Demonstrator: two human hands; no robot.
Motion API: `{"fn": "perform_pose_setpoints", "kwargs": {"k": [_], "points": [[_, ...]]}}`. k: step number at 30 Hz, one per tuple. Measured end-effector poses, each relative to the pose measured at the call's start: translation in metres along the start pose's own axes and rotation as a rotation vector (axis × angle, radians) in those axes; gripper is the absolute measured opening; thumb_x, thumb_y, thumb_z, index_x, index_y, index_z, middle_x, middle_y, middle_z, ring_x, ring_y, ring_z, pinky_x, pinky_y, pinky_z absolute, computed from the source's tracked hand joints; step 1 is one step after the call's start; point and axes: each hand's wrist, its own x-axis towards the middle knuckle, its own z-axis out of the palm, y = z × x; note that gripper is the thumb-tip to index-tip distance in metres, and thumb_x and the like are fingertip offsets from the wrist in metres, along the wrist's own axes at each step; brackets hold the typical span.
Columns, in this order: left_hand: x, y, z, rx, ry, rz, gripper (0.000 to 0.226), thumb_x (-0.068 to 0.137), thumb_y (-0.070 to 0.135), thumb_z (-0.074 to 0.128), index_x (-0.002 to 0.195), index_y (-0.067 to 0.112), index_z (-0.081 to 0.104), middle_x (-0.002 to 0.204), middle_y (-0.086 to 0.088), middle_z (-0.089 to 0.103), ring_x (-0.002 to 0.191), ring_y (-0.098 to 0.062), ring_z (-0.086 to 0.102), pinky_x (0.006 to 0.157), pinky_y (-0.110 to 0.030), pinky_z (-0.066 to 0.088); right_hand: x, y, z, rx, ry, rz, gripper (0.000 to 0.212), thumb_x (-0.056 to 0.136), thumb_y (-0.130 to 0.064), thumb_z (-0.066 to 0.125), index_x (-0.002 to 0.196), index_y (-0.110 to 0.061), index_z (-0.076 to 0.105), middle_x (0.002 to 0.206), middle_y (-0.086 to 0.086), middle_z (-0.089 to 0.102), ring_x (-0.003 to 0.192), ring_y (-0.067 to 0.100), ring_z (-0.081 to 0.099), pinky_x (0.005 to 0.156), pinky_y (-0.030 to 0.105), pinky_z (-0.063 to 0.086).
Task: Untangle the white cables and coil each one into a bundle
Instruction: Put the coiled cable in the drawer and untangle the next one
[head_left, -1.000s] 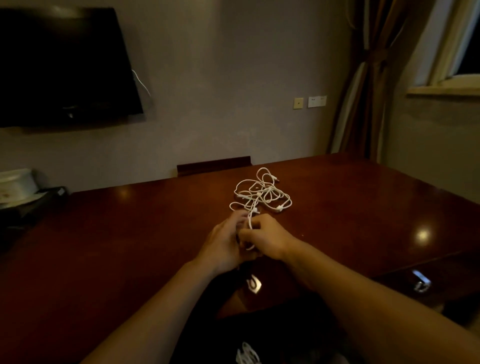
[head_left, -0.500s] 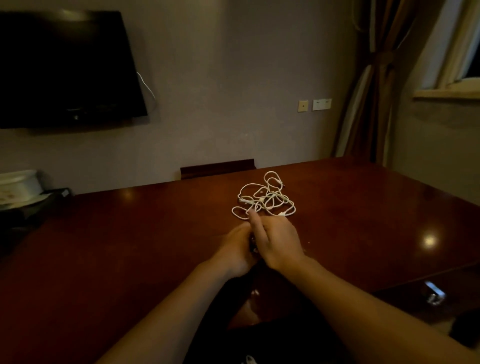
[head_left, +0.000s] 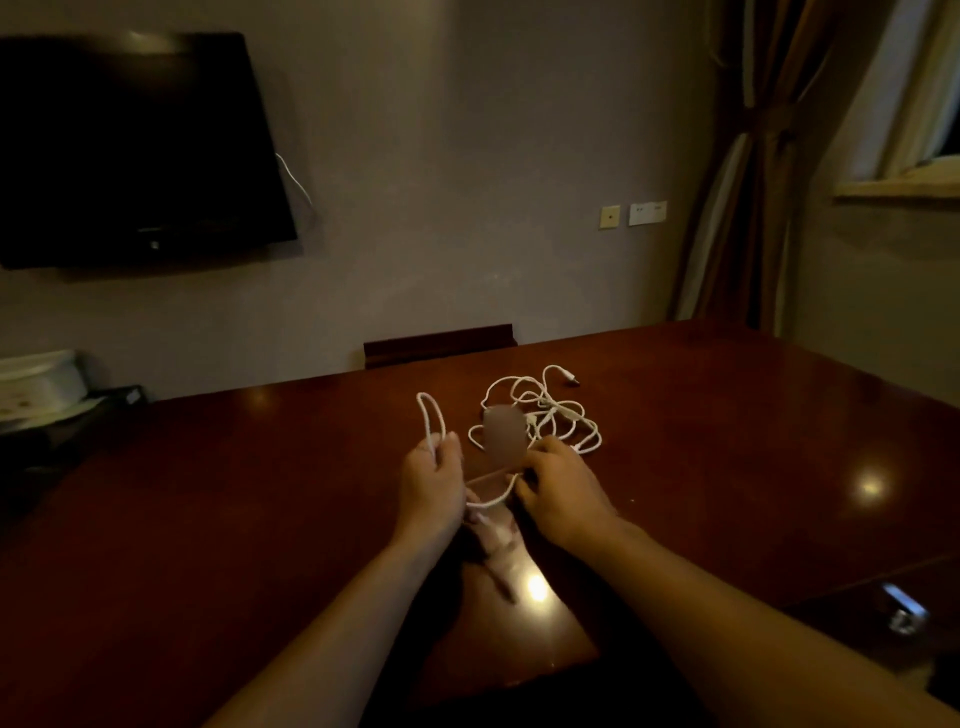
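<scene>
Left hand (head_left: 434, 486) curled round a narrow upright loop of white cable (head_left: 430, 420), loop standing above the knuckles. Right hand (head_left: 558, 491) just beside it, fingers bent and pinching a strand (head_left: 496, 500) that sags across the gap between both hands. Remaining white cables (head_left: 540, 415) in a loose tangle on the dark red-brown surface (head_left: 208, 493), just beyond the right hand, one plug end (head_left: 570, 378) lying out at the far side of the heap. Blurred pale patch over the near edge of the tangle, contents there not readable. Both forearms stretched forward over the surface. Dark wall-mounted screen (head_left: 135, 150) at upper left, chair back (head_left: 439, 345) at the far edge, curtain (head_left: 748, 171) and window ledge (head_left: 898, 184) at right.
</scene>
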Motion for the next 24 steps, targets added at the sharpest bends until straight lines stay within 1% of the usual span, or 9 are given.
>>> {"fn": "perform_pose_setpoints", "kwargs": {"k": [2, 5, 7, 9, 12, 16, 19, 21, 24], "points": [[0.001, -0.002, -0.003, 0.064, -0.056, 0.047, 0.039, 0.106, 0.042, 0.056, 0.079, 0.014, 0.062, 0.061, 0.004, 0.061, 0.058, -0.018, 0.062, 0.057, -0.036, 0.05, 0.003, 0.0, 0.0, 0.096, 0.089, 0.014, 0.006, 0.1, -0.021, 0.064, 0.095, -0.022, 0.067, 0.107, -0.01, 0.05, 0.102, 0.014, 0.056, 0.073, 0.015, 0.036], [0.0, 0.0, -0.003, 0.179, -0.179, 0.063, 0.044, 0.097, 0.058, 0.063, 0.083, 0.017, 0.07, 0.068, 0.007, 0.071, 0.06, -0.005, 0.067, 0.055, -0.024, 0.049, 0.002, -0.006, 0.002, 0.288, 0.252, -0.028, 0.015, 0.092, -0.005, 0.071, 0.096, -0.019, 0.071, 0.102, -0.012, 0.059, 0.091, 0.005, 0.058, 0.077, 0.018, 0.049], [0.001, 0.008, 0.001, 0.184, -0.198, 0.011, 0.045, 0.098, 0.063, 0.057, 0.084, 0.023, 0.073, 0.066, 0.012, 0.071, 0.058, -0.002, 0.065, 0.055, -0.024, 0.047, -0.001, -0.015, 0.004, 0.395, 0.338, -0.079, 0.021, 0.088, 0.0, 0.076, 0.092, -0.019, 0.07, 0.096, -0.013, 0.064, 0.088, 0.003, 0.061, 0.076, 0.024, 0.056], [0.002, 0.015, 0.006, 0.138, -0.229, -0.088, 0.045, 0.1, 0.062, 0.054, 0.087, 0.024, 0.076, 0.074, 0.011, 0.076, 0.068, -0.005, 0.07, 0.061, -0.026, 0.048, -0.005, -0.023, 0.005, 0.49, 0.367, -0.109, 0.021, 0.086, 0.0, 0.079, 0.095, -0.017, 0.071, 0.095, -0.012, 0.067, 0.087, 0.005, 0.067, 0.076, 0.026, 0.061], [0.004, 0.022, 0.006, 0.031, -0.288, -0.244, 0.049, 0.101, 0.061, 0.054, 0.097, 0.019, 0.079, 0.09, 0.0, 0.081, 0.087, -0.016, 0.075, 0.071, -0.031, 0.052, -0.01, -0.027, 0.006, 0.618, 0.244, -0.156, 0.029, 0.088, -0.002, 0.078, 0.11, -0.019, 0.07, 0.107, -0.011, 0.071, 0.1, 0.002, 0.07, 0.086, 0.024, 0.061], [0.007, 0.023, 0.005, -0.069, -0.321, -0.268, 0.04, 0.102, 0.051, 0.059, 0.106, 0.016, 0.079, 0.096, -0.003, 0.081, 0.099, -0.023, 0.075, 0.084, -0.037, 0.054, -0.011, -0.026, 0.011, 0.564, 0.219, -0.135, 0.036, 0.093, 0.005, 0.065, 0.111, -0.026, 0.068, 0.11, -0.016, 0.068, 0.104, 0.001, 0.066, 0.085, 0.024, 0.06], [0.013, 0.018, 0.016, 0.004, -0.174, -0.244, 0.023, 0.107, 0.031, 0.058, 0.105, 0.015, 0.074, 0.098, -0.006, 0.076, 0.089, -0.019, 0.07, 0.069, -0.03, 0.05, 0.0, -0.023, 0.014, 0.32, 0.32, -0.05, 0.033, 0.092, -0.004, 0.07, 0.109, -0.032, 0.064, 0.116, -0.02, 0.055, 0.11, 0.002, 0.055, 0.085, 0.022, 0.054], [0.019, 0.011, 0.019, 0.073, -0.1, -0.237, 0.023, 0.11, 0.025, 0.053, 0.103, 0.012, 0.071, 0.092, -0.006, 0.073, 0.076, -0.015, 0.067, 0.059, -0.026, 0.049, 0.01, -0.014, 0.012, 0.124, 0.256, 0.013, 0.04, 0.093, -0.015, 0.071, 0.128, -0.032, 0.06, 0.132, -0.015, 0.052, 0.123, 0.007, 0.048, 0.097, 0.025, 0.049], [0.026, 0.003, 0.017, 0.065, -0.034, -0.197, 0.025, 0.108, 0.024, 0.052, 0.094, 0.011, 0.069, 0.084, -0.007, 0.07, 0.068, -0.017, 0.062, 0.062, -0.03, 0.048, 0.021, -0.003, 0.01, -0.03, 0.052, 0.039, 0.045, 0.101, -0.033, 0.06, 0.145, -0.028, 0.056, 0.151, -0.006, 0.048, 0.138, 0.019, 0.045, 0.114, 0.041, 0.043]]}}
